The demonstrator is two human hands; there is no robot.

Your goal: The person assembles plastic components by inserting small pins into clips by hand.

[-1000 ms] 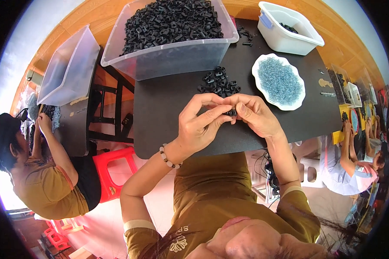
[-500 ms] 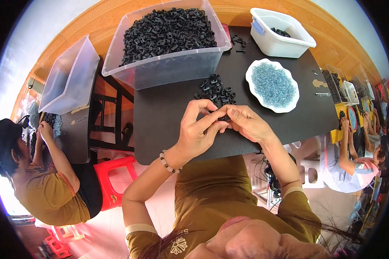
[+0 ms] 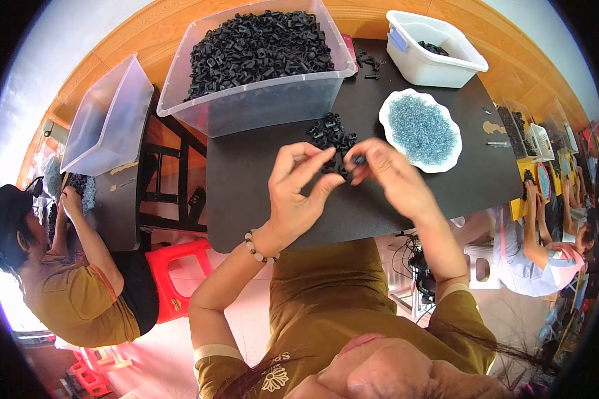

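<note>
Fingers (image 3: 315,166) of left hand (image 3: 293,196) spread apart; right hand (image 3: 394,176) angled inward above table (image 3: 246,173), fingers pinching small black part (image 3: 359,160).

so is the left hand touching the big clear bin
Apart: the head view shows a strip of dark tabletop between the left hand and the bin.

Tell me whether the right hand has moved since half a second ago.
Yes: the right hand has moved toward the white scalloped plate, away from the left hand.

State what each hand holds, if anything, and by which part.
The right hand grips a small black piece, exact spot unclear; the left hand holds nothing visible.
</note>
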